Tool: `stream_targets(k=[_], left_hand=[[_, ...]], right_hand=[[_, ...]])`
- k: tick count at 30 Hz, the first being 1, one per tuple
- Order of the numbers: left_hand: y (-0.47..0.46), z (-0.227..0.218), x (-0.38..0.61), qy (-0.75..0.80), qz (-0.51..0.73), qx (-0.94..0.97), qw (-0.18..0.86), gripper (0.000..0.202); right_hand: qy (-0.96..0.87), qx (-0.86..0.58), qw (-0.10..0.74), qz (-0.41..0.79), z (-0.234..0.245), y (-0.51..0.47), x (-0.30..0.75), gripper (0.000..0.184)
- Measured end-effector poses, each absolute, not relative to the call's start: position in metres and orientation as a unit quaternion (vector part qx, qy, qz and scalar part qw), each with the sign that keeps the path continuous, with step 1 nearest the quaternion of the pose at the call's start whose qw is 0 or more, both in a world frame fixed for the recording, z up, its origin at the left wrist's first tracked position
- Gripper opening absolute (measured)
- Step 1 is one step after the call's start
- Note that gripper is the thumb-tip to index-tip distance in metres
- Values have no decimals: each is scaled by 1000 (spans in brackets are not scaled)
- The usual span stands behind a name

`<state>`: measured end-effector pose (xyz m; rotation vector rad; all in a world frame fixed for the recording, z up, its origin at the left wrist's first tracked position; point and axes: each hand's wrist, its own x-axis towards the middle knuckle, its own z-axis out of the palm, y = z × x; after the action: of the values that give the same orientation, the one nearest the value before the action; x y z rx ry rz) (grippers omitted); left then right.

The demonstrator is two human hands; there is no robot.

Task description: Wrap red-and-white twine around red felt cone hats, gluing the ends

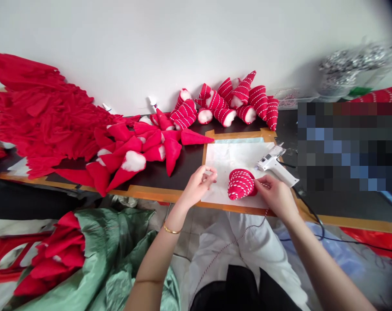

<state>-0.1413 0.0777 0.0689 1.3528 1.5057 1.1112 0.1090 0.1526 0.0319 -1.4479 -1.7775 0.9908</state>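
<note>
A small stuffed red cone (240, 185), wound with red-and-white twisted cord, is over a white sheet (226, 157) in front of me. My right hand (276, 196) is at the cone's right edge, its fingertips pinched on the cord. From there the loose cord (238, 238) trails over the table edge and down across my lap. Left of the cone, apart from it, my left hand (200, 183) hovers with bent, parted fingers and holds nothing. Just behind my right hand lies a white glue gun (275, 164), its nozzle pointing left.
Cord-wrapped cones (220, 106) are heaped against the wall. Plain stuffed red cones (134, 151) spread to the left, beside a tall pile of red fabric (47, 116). A black cable (309, 209) hangs off the table's right side. Below left is a green sack (108, 250).
</note>
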Motion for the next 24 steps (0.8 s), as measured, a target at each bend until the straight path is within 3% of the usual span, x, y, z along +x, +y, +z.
stream_targets(k=[4,7,15,19,24], left_hand=[[65,64,-127,503,458,595,428,61],[63,66,-105,469,454,670,354,83],[91,71,-58,494,532,647,233,35],[105,66,-62,523,554,600,242,29],[111,56,-79,537,613,478,328,30]], right_hand=[[-685,-566,309,340,33,155,105,16],[-694,-563,303,331,33,157,103,13],[-703,-540,308,345,28,160,103,19],[-693,-538,327,352,24,159,103,22],[-681,-521,358,370,19,153,103,31]])
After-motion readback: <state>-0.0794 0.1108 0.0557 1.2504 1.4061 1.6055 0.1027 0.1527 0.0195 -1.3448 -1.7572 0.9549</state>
